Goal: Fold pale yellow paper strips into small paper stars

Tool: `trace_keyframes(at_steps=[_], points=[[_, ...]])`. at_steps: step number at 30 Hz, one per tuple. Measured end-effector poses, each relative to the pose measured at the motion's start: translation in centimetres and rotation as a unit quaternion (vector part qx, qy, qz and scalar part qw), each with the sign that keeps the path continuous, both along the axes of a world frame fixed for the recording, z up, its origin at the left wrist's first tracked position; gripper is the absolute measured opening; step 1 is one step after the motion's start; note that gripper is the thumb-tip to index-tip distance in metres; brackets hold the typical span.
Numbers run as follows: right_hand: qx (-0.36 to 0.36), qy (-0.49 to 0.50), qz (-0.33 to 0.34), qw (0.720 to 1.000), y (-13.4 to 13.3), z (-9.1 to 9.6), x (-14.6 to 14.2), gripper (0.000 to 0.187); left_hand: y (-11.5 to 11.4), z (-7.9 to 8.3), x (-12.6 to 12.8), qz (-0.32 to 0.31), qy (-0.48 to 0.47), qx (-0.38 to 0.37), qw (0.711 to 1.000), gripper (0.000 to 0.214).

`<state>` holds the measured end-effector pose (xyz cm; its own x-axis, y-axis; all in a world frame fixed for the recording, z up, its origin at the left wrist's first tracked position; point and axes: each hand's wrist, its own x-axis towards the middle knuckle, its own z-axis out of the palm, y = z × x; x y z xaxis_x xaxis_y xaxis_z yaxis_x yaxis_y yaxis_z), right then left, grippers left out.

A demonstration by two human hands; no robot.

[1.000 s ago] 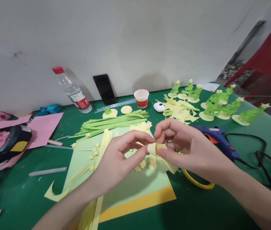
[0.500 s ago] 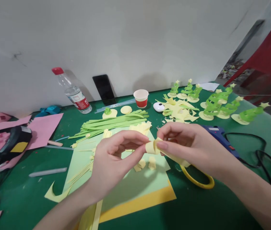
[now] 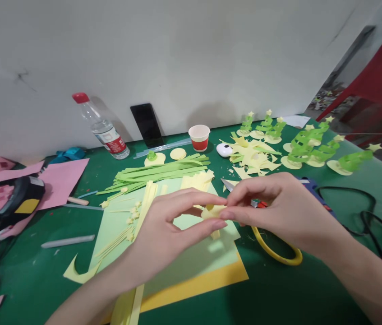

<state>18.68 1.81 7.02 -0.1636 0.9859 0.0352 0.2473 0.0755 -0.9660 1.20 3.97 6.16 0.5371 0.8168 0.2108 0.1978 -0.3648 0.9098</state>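
Observation:
Between my fingertips is a pale yellow paper strip (image 3: 210, 211), curled into a small fold and partly hidden by the fingers. My left hand (image 3: 163, 230) pinches it from the left with thumb and forefinger. From the other side, my right hand (image 3: 272, 201) grips it, its fingertips nearly touching the left ones. Both hands hover over a light green paper sheet (image 3: 177, 275). Small yellow folded stars (image 3: 133, 215) and narrow yellow strips (image 3: 147, 198) lie on that sheet. Scissors with a yellow handle (image 3: 280, 259) rest under my right hand, their blades partly covered.
Green paper strips (image 3: 157, 174) lie behind the sheet. A paper cup (image 3: 200, 139), a phone (image 3: 147, 125) and a water bottle (image 3: 109, 135) stand by the wall. Paper scraps (image 3: 253, 155), star-topped green spirals (image 3: 302, 146) and a corded blue tool (image 3: 309, 183) are at right.
The paper strip, earlier a loop with a longer tail under my right hand, now shows as a smaller fold between the fingertips. My left fingers have moved right, closer to my right hand.

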Motion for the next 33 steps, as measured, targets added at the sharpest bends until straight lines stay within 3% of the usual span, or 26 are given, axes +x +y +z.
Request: trace_keyframes(at_steps=[6, 13, 25, 33], points=[[-0.016, -0.025, 0.03, 0.999, 0.1, 0.1, 0.5, 0.018, 0.1, 0.5, 0.1, 0.012, -0.068, -0.117, 0.991, 0.019], [0.024, -0.063, 0.058, 0.996, -0.1, 0.3, 1.0, 0.018, 0.6, 0.3, 0.2, 0.02, -0.117, -0.241, 0.963, 0.019], [0.033, -0.142, 0.079, 0.986, -0.3, 0.9, 1.8, 0.018, 1.3, 0.1, 0.1, 0.031, -0.127, -0.264, 0.956, 0.011], [0.027, -0.141, 0.098, 0.985, -0.2, 0.3, 0.7, 0.022, 0.4, 0.2, 0.6, 0.02, -0.076, -0.275, 0.958, 0.006]])
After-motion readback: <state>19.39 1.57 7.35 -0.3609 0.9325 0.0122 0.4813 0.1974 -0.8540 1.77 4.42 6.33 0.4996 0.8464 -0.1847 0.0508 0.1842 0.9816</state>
